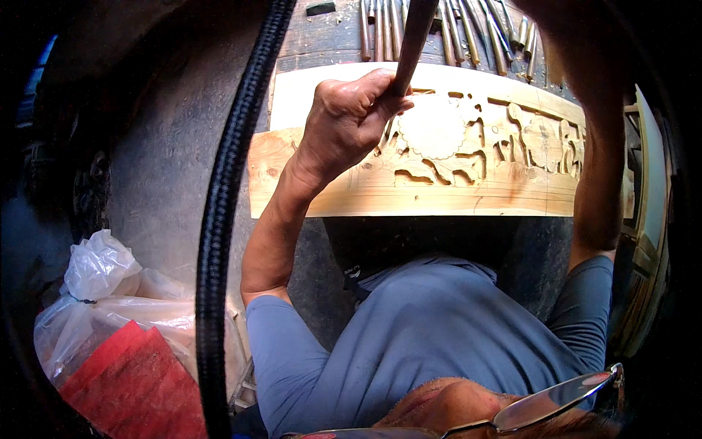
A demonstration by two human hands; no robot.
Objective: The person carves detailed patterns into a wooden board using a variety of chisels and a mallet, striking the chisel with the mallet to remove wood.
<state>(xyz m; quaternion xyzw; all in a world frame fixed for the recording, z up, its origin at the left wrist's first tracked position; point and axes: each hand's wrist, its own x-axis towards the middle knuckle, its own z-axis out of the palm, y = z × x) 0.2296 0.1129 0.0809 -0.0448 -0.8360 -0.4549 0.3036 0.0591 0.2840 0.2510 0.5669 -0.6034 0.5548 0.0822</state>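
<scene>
My left hand [358, 117] is closed round a long, dark tool shaft [413, 47] that runs up out of the frame, above a pale wooden board [512, 201]. The board has pierced, curling cut-outs and a drawn scalloped outline, partly behind that hand. My right forearm [596, 183] rises along the board's right end; my right hand [556, 33] is blurred and dark at the top edge, its fingers hidden, so what it holds cannot be seen.
Several chisels [468, 33] and a small dark block [320, 9] lie on the worn bench [292, 40]. Clear plastic bags [102, 271] and red sheets [139, 380] are at lower left, wooden panels [651, 219] at right. A black braided cord [219, 241] crosses the view.
</scene>
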